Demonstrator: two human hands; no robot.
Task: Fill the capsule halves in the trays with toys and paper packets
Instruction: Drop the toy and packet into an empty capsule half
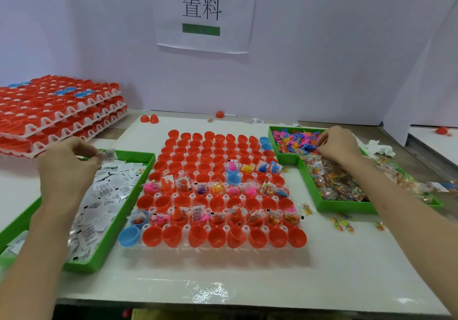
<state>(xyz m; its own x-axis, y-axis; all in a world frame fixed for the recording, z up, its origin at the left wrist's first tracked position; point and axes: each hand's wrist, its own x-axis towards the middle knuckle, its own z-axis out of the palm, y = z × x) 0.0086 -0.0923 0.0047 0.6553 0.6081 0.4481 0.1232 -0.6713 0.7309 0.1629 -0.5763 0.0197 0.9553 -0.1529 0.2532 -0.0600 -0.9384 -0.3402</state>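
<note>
A white tray (146, 226) of red and a few blue capsule halves (198, 236) lies in the middle of the table. Some rows hold toys and paper packets; other cups are bare. My left hand (67, 166) hovers over the green bin (119, 223) of white paper packets and pinches one packet (109, 154) at its fingertips. My right hand (338, 146) reaches into the green bin (285, 157) of small colourful plastic toys (295, 142), fingers curled down among them; what it holds is hidden.
A second green bin (347, 207) of bagged sweets-like toys sits in front of the toy bin. Stacked trays of red capsule halves (57, 111) stand at back left. Loose capsule halves (150, 118) and stray packets lie near the wall. A paper sign (202, 12) hangs behind.
</note>
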